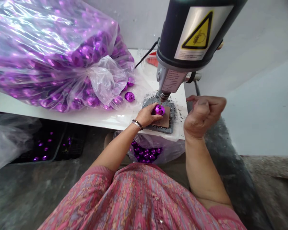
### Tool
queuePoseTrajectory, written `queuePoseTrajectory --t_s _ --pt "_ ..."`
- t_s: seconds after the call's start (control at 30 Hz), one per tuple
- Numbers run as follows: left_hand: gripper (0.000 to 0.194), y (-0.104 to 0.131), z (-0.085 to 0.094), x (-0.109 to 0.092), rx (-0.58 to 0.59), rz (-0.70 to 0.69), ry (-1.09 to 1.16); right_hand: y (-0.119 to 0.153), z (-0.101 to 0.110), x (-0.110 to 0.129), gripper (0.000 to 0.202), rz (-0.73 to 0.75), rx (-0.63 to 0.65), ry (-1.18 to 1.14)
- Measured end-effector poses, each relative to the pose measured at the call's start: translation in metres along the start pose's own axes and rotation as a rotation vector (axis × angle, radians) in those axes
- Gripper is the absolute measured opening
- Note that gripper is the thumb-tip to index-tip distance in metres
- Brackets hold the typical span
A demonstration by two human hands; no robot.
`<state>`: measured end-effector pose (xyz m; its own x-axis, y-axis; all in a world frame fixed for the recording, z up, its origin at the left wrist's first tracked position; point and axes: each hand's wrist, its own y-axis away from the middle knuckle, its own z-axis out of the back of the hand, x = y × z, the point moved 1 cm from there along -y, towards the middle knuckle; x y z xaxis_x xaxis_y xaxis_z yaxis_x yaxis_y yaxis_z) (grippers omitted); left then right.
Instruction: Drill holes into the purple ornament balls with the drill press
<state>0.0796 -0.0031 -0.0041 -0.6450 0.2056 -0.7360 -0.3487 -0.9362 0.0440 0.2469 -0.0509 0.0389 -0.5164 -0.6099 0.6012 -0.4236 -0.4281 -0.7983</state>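
**Left hand pinches a purple ball [160,110] under the drill [176,48]**

The shiny ball sits on a flat brown block [165,120], right below the drill bit [161,103]. The left hand [148,115] is partly closed, thumb on the near side and fingers on the far side, holding the ball between them. The right hand [203,116] is raised to the right of the drill, its fingers curled in; a metal lever [197,88] comes down just behind it, but whether the hand grips it cannot be told.

Under the block is a gray base [172,125], with dark crumbs [180,111] around it on the white table [103,120]. Left of the left hand lie a loose ball [129,96] and a big clear bag [55,60] full of purple balls. Below the left hand, more balls fill an open plastic bag [170,151].
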Motion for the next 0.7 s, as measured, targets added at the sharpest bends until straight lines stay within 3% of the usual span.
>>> queuePoseTrajectory --t_s 0.13,0.2,0.33,0.43,0.57,0.63,0.7 --pt "0.06 -0.002 -0.001 0.0 -0.004 0.002 0.023 -0.019 -0.004 0.009 0.032 -0.006 -0.03 0.004" --pt "0.058 -0.002 0.0 0.0 -0.007 0.001 0.042 -0.046 -0.009 0.018 0.034 -0.023 -0.076 -0.008" --pt "0.058 0.011 0.007 0.005 0.012 -0.064 0.132 -0.097 -0.02 0.03 0.029 -0.143 -0.035 -0.077" --pt "0.064 0.031 0.02 0.012 0.134 -0.141 0.174 -0.105 -0.022 0.033 0.025 -0.174 -0.013 -0.109" --pt "0.067 0.046 0.044 0.021 0.348 -0.164 0.142 -0.096 -0.021 0.034 0.029 -0.156 -0.03 -0.177" --pt "0.06 0.037 0.058 0.028 0.241 -0.105 0.092 -0.092 -0.02 0.036 0.029 -0.161 -0.015 -0.181" --pt "0.043 0.018 0.073 0.035 -0.015 -0.014 0.001 -0.091 -0.019 0.039 0.028 -0.163 -0.001 -0.178"
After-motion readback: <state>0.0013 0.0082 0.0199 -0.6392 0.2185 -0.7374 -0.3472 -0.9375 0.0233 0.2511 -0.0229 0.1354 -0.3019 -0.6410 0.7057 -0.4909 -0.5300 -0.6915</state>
